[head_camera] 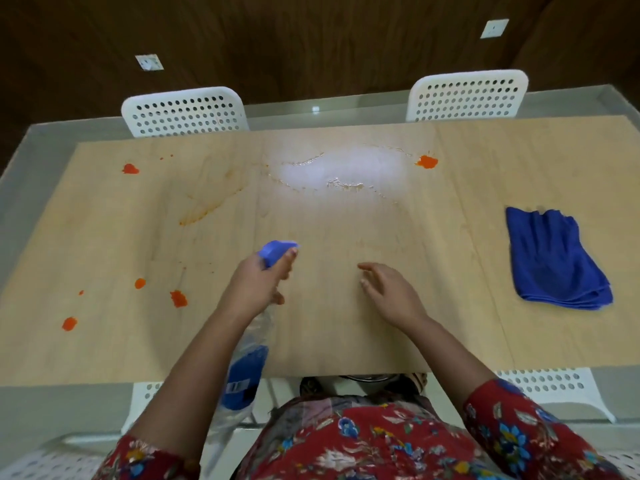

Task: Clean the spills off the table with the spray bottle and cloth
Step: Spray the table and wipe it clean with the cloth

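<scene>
Left hand (258, 284) grips the spray bottle (247, 351) by its neck above the table (329, 323), nozzle forward. Right hand (388, 289) hovers with fingers relaxed, holding nothing. Folded blue cloth (554, 261) lies at right, well apart from the orange spills (426, 161).

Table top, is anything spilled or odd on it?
Yes. Orange blobs dot the table's left side, another blob sits at the far right, an orange smear streaks the far left, and a wet patch glistens at far centre.

left hand (258, 284) gripping spray bottle (247, 362), spills (178, 298)
</scene>
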